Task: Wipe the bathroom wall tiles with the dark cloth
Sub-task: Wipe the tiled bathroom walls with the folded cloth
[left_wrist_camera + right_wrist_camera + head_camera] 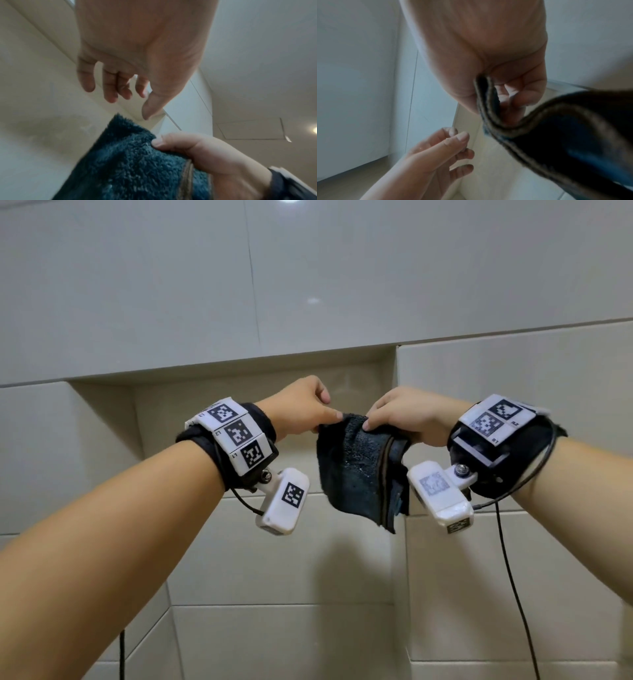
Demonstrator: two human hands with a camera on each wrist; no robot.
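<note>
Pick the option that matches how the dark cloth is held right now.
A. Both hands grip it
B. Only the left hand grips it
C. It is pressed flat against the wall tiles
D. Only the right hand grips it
D: the right hand pinches the dark cloth at its top edge, while the left hand hangs beside it with loose fingers, holding nothing.

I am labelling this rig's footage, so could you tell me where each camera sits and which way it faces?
Head: on the head, facing the wall tiles and niche; both forearms show.
Left wrist: under the left wrist, looking along the left hand, whose fingers hang free, toward wall and ceiling.
Right wrist: under the right wrist, looking along the right hand pinching the dark cloth.
Shared: all three show the cloth and both hands.
</note>
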